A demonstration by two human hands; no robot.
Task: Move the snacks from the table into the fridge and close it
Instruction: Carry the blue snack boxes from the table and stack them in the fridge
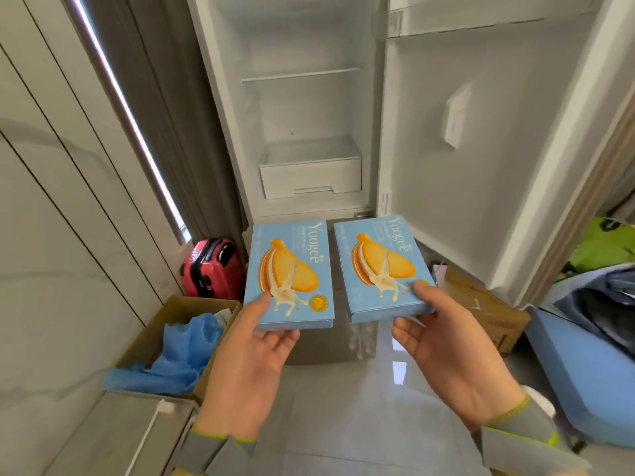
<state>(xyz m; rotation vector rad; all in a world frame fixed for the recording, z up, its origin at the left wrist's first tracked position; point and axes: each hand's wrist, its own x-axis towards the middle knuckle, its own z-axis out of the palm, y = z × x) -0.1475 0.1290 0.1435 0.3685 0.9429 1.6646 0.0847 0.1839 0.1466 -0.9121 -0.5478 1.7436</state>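
The left hand (247,352) pinches the left biscuit box (288,273) by its near end, thumb on top, and the right hand (443,341) holds the right biscuit box (381,266) likewise, both level before the open fridge (374,97). Slide each flat onto the glass shelf (302,74), well back, so the door (481,149) closes freely.

Pale panelled wall (51,201), grey curtain (154,115), bright window strip (113,87) — glossy grey floor tiles (343,424)

Grey sleeves (213,451), yellow-green cuff trim (220,436)
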